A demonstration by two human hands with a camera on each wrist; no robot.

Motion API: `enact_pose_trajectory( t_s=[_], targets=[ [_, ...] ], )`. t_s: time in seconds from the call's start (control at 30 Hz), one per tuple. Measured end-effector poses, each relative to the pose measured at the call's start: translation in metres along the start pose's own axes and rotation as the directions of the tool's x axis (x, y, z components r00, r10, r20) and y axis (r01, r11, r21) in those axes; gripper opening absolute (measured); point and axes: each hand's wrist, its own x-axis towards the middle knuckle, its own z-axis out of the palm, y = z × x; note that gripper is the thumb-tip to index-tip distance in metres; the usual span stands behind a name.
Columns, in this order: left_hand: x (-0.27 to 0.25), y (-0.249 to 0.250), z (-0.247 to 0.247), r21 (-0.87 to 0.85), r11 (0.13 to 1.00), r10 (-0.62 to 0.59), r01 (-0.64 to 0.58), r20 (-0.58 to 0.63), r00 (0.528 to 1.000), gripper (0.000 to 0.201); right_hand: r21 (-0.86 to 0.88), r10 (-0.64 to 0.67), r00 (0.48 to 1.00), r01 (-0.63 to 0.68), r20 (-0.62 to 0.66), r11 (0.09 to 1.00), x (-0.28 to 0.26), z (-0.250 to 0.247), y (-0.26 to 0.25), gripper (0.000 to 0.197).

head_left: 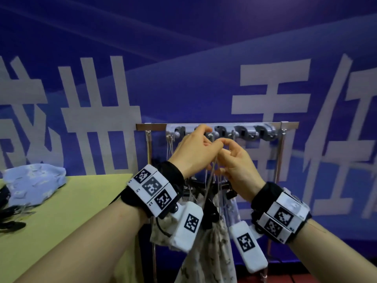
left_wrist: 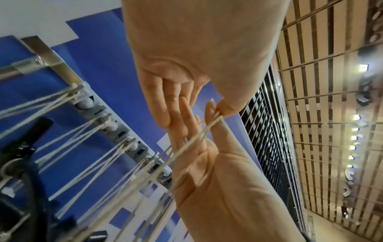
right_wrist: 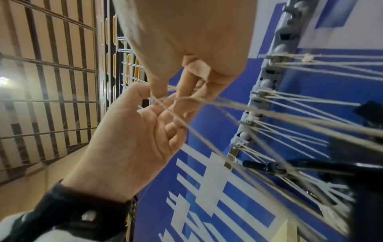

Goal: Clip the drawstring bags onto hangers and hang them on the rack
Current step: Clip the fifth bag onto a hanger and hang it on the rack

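Head view: both hands meet just under the rack's grey hook strip, wrists raised, because the drawstring has to be lifted to hook height.
Left fingers: the left hand (head_left: 195, 148) pinches a pale drawstring (left_wrist: 209, 126) between thumb and forefinger tip; the other fingers (left_wrist: 165, 104) lie loosely straight, out of the cord's way.
Right fingers: the right hand (head_left: 234, 164) is curled with the same cord crossing its fingers (right_wrist: 176, 114); it seems to hold the loop spread so it can go over a peg.
Cord path: from the pinch the drawstring runs down between the wrists to the hanging cloth, taut, so the bag's weight is on it.
Bag in hand: a beige patterned drawstring bag (head_left: 206, 252) hangs below the hands, beside the worktop's right edge; black hanger clips (head_left: 211, 213) show at its top, so the clipping looks done.
Rack: the hook strip (head_left: 222, 131) sits on a metal rail (head_left: 151, 126); cords of other bags already loop over its left pegs, and pegs to the right look free.
Remaining bag: a light blue drawstring bag (head_left: 34, 182) lies near the worktop's (head_left: 81, 201) far left edge, not yet hung.
Step judged: looping the cord over a peg.
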Motion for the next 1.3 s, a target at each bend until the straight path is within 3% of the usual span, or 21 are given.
enact_pose_trajectory(
  t_s=[0.13, 0.3, 0.43, 0.7, 0.9, 0.97, 1.1, 1.3],
  targets=[
    [0.013, 0.007, 0.016, -0.14, 0.988, -0.059, 0.059, 0.002, 0.998, 0.048, -0.075, -0.054, 0.993, 0.046, -0.106, 0.996, 0.01, -0.027, -0.014, 0.013],
    [0.018, -0.023, 0.024, -0.23, 0.957, -0.185, 0.178, -0.01, 0.983, 0.043, -0.153, -0.131, 0.946, 0.089, -0.297, 0.984, 0.027, -0.078, -0.044, 0.02],
    [0.021, -0.052, 0.025, -0.19, 0.949, -0.259, 0.25, -0.023, 0.966, 0.041, -0.315, -0.136, 0.936, 0.028, -0.324, 0.949, 0.041, -0.111, -0.042, 0.032],
    [0.029, -0.075, 0.026, -0.106, 0.95, -0.292, 0.293, 0.02, 0.956, 0.037, -0.506, -0.191, 0.914, -0.017, -0.357, 0.863, 0.081, -0.147, -0.017, 0.007],
    [0.031, -0.095, 0.024, -0.056, 0.958, -0.281, 0.283, 0.034, 0.959, 0.035, -0.633, -0.238, 0.837, -0.156, -0.492, 0.758, 0.125, -0.17, 0.014, 0.012],
    [0.031, -0.1, 0.021, -0.05, 0.958, -0.28, 0.282, 0.036, 0.959, 0.035, -0.676, -0.246, 0.837, -0.186, -0.49, 0.713, 0.139, -0.173, 0.02, 0.021],
    [0.032, -0.11, 0.017, -0.041, 0.956, -0.29, 0.29, 0.024, 0.957, 0.035, -0.732, -0.217, 0.826, -0.301, -0.52, 0.61, 0.154, -0.174, 0.023, 0.017],
    [0.031, -0.124, 0.014, -0.007, 0.952, -0.306, 0.306, 0.014, 0.952, 0.034, -0.748, -0.155, 0.846, -0.348, -0.511, 0.565, 0.163, -0.17, 0.025, 0.024]
  ],
)
